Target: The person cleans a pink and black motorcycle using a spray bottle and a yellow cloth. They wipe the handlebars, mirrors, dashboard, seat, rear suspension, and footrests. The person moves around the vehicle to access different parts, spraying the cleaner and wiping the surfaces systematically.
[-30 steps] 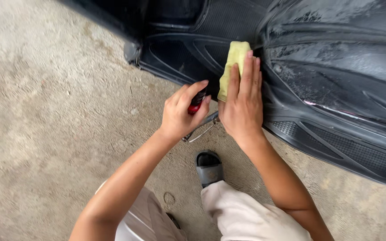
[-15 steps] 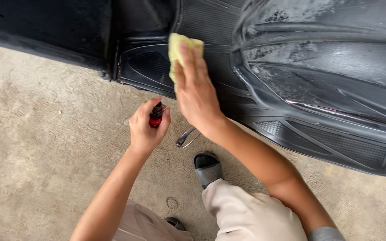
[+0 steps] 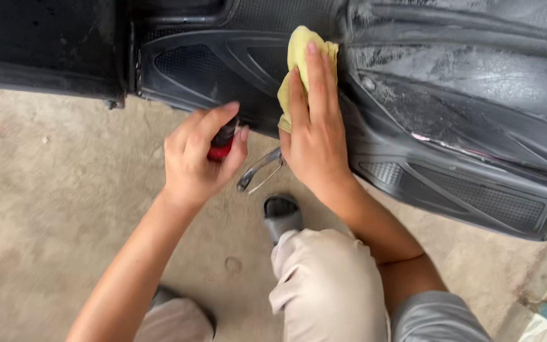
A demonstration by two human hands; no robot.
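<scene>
My right hand (image 3: 312, 133) presses a folded yellow cloth (image 3: 299, 57) flat against the black plastic body panel of a scooter (image 3: 451, 114). The fingers lie spread over the cloth, which sticks out above the fingertips. To its left, my left hand (image 3: 194, 158) is closed around a small red and black object (image 3: 221, 143), held just off the panel's lower edge. Most of that object is hidden by the fingers.
A bent metal stand or lever (image 3: 259, 171) hangs below the panel between my hands. My knees in light trousers (image 3: 324, 285) and a grey sandal (image 3: 281, 214) are beneath me on the concrete floor (image 3: 45, 202). A textured footboard (image 3: 476, 196) runs to the right.
My right hand has slid the cloth down and right along the panel. My left hand stays closed on the red object and has turned slightly.
</scene>
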